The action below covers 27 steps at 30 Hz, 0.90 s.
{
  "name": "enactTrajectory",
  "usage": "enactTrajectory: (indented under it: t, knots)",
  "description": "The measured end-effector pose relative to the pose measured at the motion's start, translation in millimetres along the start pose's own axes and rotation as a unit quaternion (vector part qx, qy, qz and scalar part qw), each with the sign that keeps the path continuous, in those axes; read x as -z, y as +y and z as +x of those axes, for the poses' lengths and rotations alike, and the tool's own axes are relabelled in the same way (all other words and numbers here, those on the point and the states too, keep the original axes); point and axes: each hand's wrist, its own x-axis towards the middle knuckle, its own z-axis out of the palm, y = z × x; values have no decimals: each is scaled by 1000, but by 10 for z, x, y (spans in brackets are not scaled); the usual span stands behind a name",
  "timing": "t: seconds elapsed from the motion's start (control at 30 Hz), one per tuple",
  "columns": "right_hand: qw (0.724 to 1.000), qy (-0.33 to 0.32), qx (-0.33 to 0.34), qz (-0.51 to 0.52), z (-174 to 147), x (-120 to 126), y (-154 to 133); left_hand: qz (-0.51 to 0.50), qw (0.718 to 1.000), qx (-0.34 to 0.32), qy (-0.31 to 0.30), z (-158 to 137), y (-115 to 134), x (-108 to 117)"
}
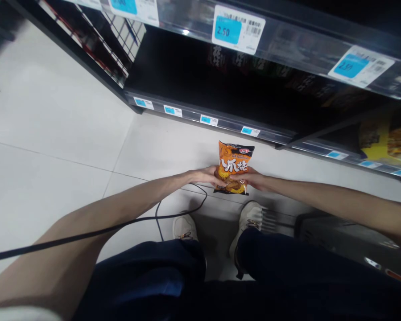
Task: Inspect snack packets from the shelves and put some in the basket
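Note:
An orange and black snack bag point(234, 167) is held between my two hands, above the floor and in front of the shelf. Its printed front faces up toward me. My left hand point(212, 175) grips the bag's left side, with the thumb over the front. From the right, my right hand point(252, 177) is closed on the opposite edge, its thumb also lying on the front. The fingers behind the bag are hidden.
A dark shelf unit point(200, 84) with price tags stands ahead; several packets point(240, 60) sit deep inside it. A black cable point(120, 225) crosses over my left arm. My shoes point(186, 226) are on the tiled floor point(69, 147). A dark grey case point(334, 240) lies at right.

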Motion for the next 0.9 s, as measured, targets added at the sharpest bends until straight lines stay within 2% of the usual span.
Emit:
enactTrajectory:
  t: [0.3, 0.53, 0.77, 0.9]
  knots:
    - [999, -26, -9, 28, -23, -15, 16, 0, 998, -53, -21, -14, 38, -23]
    - [999, -29, -13, 36, -25, -13, 23, 48, 998, -41, 8, 11, 17, -16]
    - [999, -41, -10, 34, -47, -18, 26, 65, 995, -69, 14, 75, -101, 28]
    - [998, -47, -11, 31, -65, -31, -3, 68, 996, -57, 18, 69, -97, 22]
